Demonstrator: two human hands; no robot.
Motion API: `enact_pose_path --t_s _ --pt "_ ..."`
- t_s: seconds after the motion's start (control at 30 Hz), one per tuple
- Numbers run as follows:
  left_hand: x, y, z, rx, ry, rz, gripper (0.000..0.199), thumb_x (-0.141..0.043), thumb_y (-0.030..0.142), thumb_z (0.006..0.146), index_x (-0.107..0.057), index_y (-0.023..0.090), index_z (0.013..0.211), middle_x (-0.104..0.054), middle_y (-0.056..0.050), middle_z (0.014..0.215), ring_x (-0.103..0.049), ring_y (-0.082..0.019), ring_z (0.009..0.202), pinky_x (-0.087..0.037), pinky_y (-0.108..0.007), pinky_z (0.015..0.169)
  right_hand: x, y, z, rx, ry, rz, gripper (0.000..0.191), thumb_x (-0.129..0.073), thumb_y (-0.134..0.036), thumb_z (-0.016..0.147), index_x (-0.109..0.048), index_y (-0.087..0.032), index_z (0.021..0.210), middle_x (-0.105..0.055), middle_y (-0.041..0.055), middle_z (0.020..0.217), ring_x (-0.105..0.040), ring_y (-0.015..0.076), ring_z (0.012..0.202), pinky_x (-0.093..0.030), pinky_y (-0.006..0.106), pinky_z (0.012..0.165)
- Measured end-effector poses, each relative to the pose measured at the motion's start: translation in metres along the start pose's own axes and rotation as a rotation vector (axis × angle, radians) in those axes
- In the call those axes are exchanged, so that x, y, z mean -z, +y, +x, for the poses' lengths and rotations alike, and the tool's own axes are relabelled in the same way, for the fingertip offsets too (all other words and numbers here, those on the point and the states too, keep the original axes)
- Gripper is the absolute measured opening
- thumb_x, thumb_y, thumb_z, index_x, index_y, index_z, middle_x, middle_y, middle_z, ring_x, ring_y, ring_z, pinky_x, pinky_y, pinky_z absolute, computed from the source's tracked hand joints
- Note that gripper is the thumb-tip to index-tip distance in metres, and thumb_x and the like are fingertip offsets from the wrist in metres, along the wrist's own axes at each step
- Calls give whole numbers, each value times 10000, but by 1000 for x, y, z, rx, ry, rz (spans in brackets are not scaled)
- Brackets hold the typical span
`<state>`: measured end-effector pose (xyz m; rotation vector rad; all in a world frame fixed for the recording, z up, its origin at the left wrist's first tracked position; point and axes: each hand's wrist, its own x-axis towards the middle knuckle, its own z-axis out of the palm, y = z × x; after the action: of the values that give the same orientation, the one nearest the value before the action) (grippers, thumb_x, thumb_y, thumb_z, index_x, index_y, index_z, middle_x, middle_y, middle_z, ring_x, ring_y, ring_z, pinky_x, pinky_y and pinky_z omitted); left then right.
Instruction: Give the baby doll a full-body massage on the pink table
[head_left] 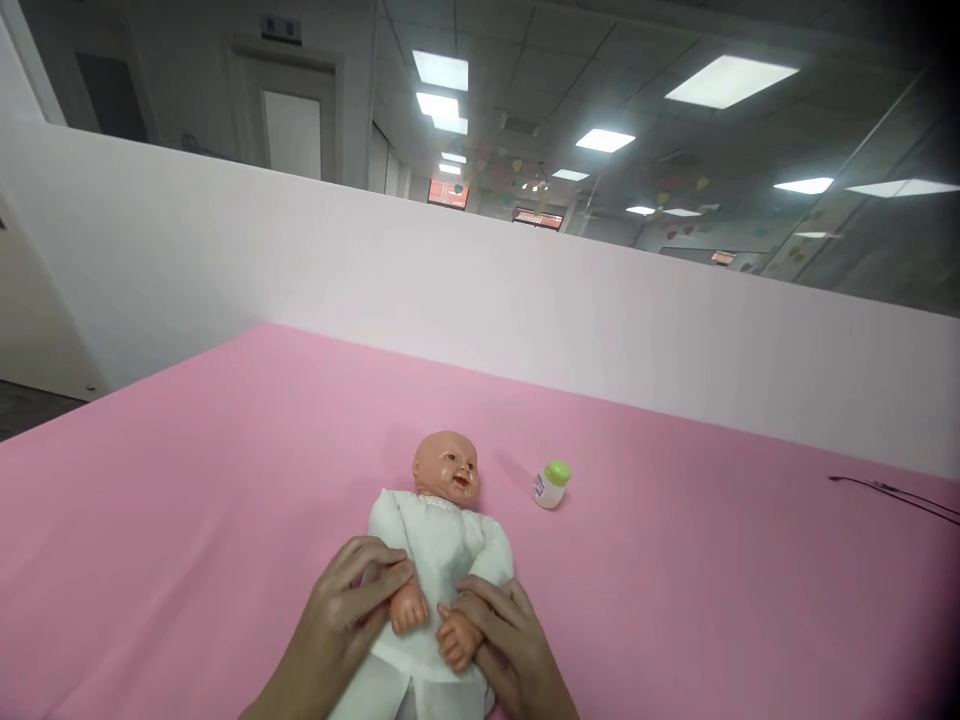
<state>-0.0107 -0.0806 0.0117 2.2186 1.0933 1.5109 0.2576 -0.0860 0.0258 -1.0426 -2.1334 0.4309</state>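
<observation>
A baby doll [442,540] in white clothes lies on its back, its head toward the far side of the table. My left hand [349,600] is closed around the doll's arm on the left, near the wrist, fingers pressed on the sleeve's end. On the other side, my right hand [506,630] is wrapped about the second arm at its wrist. Both of the doll's small hands stick out between mine, over its belly. The doll's lower legs run out of the frame at the bottom.
Right of the doll's head stands a small white jar [551,487] with a green lid. Thin dark-framed glasses [892,490] lie at the right edge. Pink cloth [225,480] covers the table, and a white partition [525,300] rises behind it.
</observation>
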Motion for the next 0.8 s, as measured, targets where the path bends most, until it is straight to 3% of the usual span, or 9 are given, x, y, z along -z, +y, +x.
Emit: enact_pose_path --t_s 0.1,0.2,0.27,0.33,0.4,0.47,0.63,0.73,0.8 --pt "-3 -2 -4 26 -3 -11 377 -645 192 1003 -763 374 1311 -766 -81 1121 -705 -236 1067 -628 -355 869 2 1 -2 123 -14 -158 404 -537 -110 982 -776 -322 1229 -786 30 1244 -721 216 913 -652 328 809" --pt "-2 -2 -8 317 140 -100 237 -731 350 953 -828 328 1168 -776 -72 1141 -726 -261 1065 -632 -359 879 9 8 -9 74 100 -97 357 -610 -177 971 -776 -304 1260 -801 40 1220 -747 237 939 -656 336 816" --pt "2 -3 -10 648 345 -215 315 -796 485 873 -836 258 1088 -784 -82 1157 -735 -296 1087 -634 -374 897 14 16 -15 -191 296 105 315 -722 -301 938 -786 -264 1244 -802 64 1213 -762 257 988 -662 330 823" --pt "10 -6 -11 945 556 -343 489 -832 586 792 -810 204 1096 -783 -102 1196 -727 -334 1142 -629 -396 925 18 26 -21 -535 524 371 455 -796 -453 883 -767 -219 1271 -788 93 1242 -765 268 1007 -666 317 793" --pt "22 -10 -12 1113 688 -425 627 -849 642 731 -784 180 1148 -774 -114 1240 -710 -356 1190 -624 -408 938 20 36 -27 -773 675 609 634 -813 -566 835 -720 -203 1346 -777 106 1259 -765 251 952 -663 303 748" --pt "32 -12 -12 1162 709 -442 679 -864 650 693 -781 173 1167 -765 -116 1275 -694 -366 1225 -624 -405 941 22 43 -32 -870 735 733 729 -807 -636 804 -695 -209 1385 -786 107 1220 -753 223 848 -651 291 696" --pt "30 -8 -13 893 486 -264 485 -844 567 770 -828 223 1111 -792 -85 1213 -727 -356 1160 -644 -380 904 29 35 -34 -690 634 460 573 -796 -611 825 -799 -191 1217 -799 122 1187 -764 297 1003 -667 336 786" --pt "14 -5 -10 448 264 -84 261 -759 418 913 -840 302 1133 -795 -67 1174 -757 -288 1064 -652 -326 849 22 21 -22 -284 364 147 351 -781 -531 878 -842 -272 1106 -823 83 1123 -784 300 991 -667 342 815" --pt "6 -5 -6 102 131 -1 295 -705 275 959 -809 337 1228 -798 -67 1125 -758 -242 997 -649 -297 821 11 12 -12 74 197 -41 249 -700 -475 972 -831 -317 1113 -839 50 1032 -795 246 850 -657 308 740"
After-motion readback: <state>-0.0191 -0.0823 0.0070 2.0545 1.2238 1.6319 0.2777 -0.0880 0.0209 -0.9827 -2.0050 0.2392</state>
